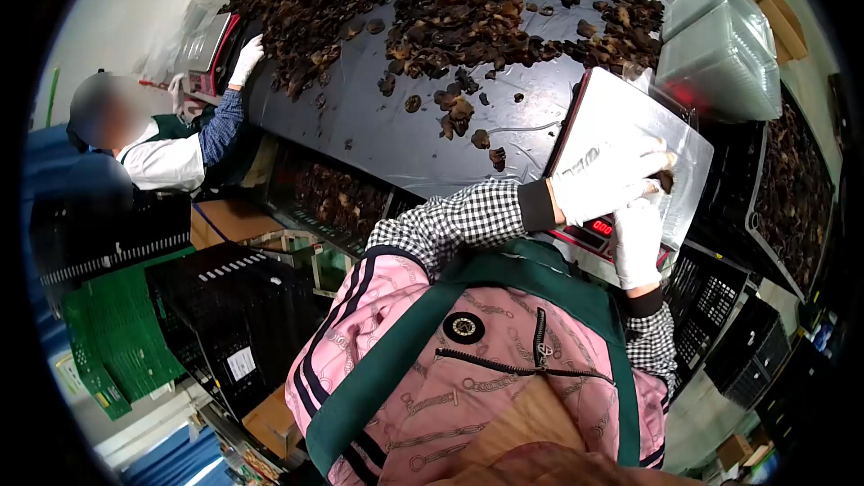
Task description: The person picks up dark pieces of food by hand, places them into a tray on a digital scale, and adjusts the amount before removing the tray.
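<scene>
Both my hands wear white gloves and meet above a digital scale [693, 157] with a pale flat top and a red lit display. My left hand [598, 184] reaches across the scale from the left, its fingers bent together near a small dark brown piece [665, 181]. Just below it, my right hand [637, 229] points up, its fingertips at the same piece. The piece sits between the fingertips, partly covered by them. Which hand grips it is hard to make out. Dark dried pieces [454, 112] lie loose on the dark table [396, 139] to the left.
Stacked clear plastic trays [720, 58] stand behind the scale at the right. A black crate [796, 189] of dark pieces is at the far right. At the left, a co-worker [166, 157] reaches toward the heap. Green crates [121, 333] and black crates [238, 306] stand lower left.
</scene>
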`<state>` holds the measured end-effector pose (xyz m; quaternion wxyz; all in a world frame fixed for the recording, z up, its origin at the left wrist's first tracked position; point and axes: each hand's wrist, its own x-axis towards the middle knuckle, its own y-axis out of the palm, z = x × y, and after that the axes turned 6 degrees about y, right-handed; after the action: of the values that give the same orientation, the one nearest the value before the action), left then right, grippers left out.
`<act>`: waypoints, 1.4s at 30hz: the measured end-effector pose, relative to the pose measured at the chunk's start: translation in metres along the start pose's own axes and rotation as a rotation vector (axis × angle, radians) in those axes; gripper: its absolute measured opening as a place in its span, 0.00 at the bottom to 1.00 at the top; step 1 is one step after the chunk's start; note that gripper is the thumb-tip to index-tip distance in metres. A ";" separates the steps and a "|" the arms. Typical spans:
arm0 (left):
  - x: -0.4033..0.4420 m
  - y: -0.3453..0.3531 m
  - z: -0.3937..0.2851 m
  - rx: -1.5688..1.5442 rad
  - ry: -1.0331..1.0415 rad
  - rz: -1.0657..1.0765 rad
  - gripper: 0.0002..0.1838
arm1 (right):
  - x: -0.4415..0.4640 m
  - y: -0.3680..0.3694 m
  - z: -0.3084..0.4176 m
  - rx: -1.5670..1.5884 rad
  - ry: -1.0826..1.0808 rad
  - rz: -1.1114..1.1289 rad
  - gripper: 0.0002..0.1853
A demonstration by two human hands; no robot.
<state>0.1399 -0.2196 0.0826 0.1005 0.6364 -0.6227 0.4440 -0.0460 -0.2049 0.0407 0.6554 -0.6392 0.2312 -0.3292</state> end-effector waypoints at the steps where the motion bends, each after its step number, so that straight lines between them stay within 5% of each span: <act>1: 0.000 -0.004 0.011 0.151 0.100 0.032 0.13 | -0.003 0.004 0.002 0.012 0.023 0.005 0.15; 2: 0.000 -0.009 0.027 0.302 0.202 0.063 0.12 | -0.003 0.007 0.007 0.021 0.046 -0.051 0.15; 4: -0.016 -0.016 0.092 0.473 -0.093 -0.105 0.11 | -0.003 0.013 0.009 0.040 0.061 -0.057 0.15; 5: -0.004 -0.038 0.120 0.548 -0.407 0.088 0.11 | -0.004 0.016 0.009 0.051 0.065 -0.057 0.14; 7: -0.024 -0.054 0.185 0.900 -0.632 0.119 0.15 | -0.005 0.017 0.014 0.058 0.120 -0.042 0.17; 9: -0.050 -0.068 0.232 1.007 -0.611 0.259 0.16 | -0.002 0.008 0.023 0.096 0.181 -0.086 0.21; 12: -0.064 -0.094 0.255 0.718 -0.506 0.025 0.13 | 0.008 -0.025 0.061 0.168 0.264 -0.150 0.25; 13: -0.064 -0.107 0.241 0.580 -0.412 -0.151 0.12 | 0.010 -0.029 0.075 0.207 0.267 -0.189 0.27; 14: -0.065 -0.116 0.224 0.350 -0.609 -0.234 0.12 | 0.012 -0.028 0.088 0.311 0.270 -0.191 0.26; 17: -0.087 -0.161 0.181 -0.041 -0.870 -0.226 0.12 | 0.025 -0.005 0.125 0.613 0.224 -0.211 0.21; 18: -0.119 -0.173 0.181 -0.061 -0.741 -0.184 0.11 | 0.031 0.007 0.135 0.689 0.254 -0.178 0.20; 20: -0.157 -0.209 0.146 -0.238 -0.862 -0.129 0.09 | 0.039 0.038 0.153 0.829 0.334 -0.122 0.18; 21: -0.164 -0.231 0.112 -0.396 -1.109 -0.121 0.08 | 0.043 0.053 0.159 0.833 0.345 -0.115 0.20; 25: -0.270 -0.301 0.056 -0.187 -1.149 0.283 0.07 | 0.058 0.096 0.171 0.673 0.334 -0.156 0.23; 27: -0.328 -0.330 0.037 -0.128 -1.545 0.206 0.08 | 0.067 0.104 0.173 0.580 0.361 -0.121 0.24; 31: -0.439 -0.375 0.028 0.149 -1.772 -0.058 0.08 | 0.093 0.111 0.176 0.464 0.402 0.030 0.22; 35: -0.488 -0.392 0.032 0.881 -1.360 0.449 0.21 | 0.099 0.130 0.172 0.475 0.388 0.032 0.15; 37: -0.404 -0.386 0.036 0.562 -1.444 0.581 0.22 | 0.091 0.146 0.170 0.627 0.421 -0.112 0.11; 39: -0.303 -0.346 0.031 0.175 -1.349 0.237 0.14 | 0.088 0.144 0.174 0.999 0.657 -0.090 0.09; 41: -0.251 -0.294 0.043 0.152 -0.879 0.123 0.10 | 0.085 0.146 0.171 1.426 0.914 0.102 0.10; 42: -0.227 -0.274 0.055 0.425 -0.342 0.358 0.10 | 0.088 0.132 0.172 1.615 0.980 0.122 0.13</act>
<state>0.4444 -0.0415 0.0106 -0.2202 0.5889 -0.6259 0.4615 0.1563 -0.1552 -0.0662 0.7456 0.2307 0.2159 -0.5868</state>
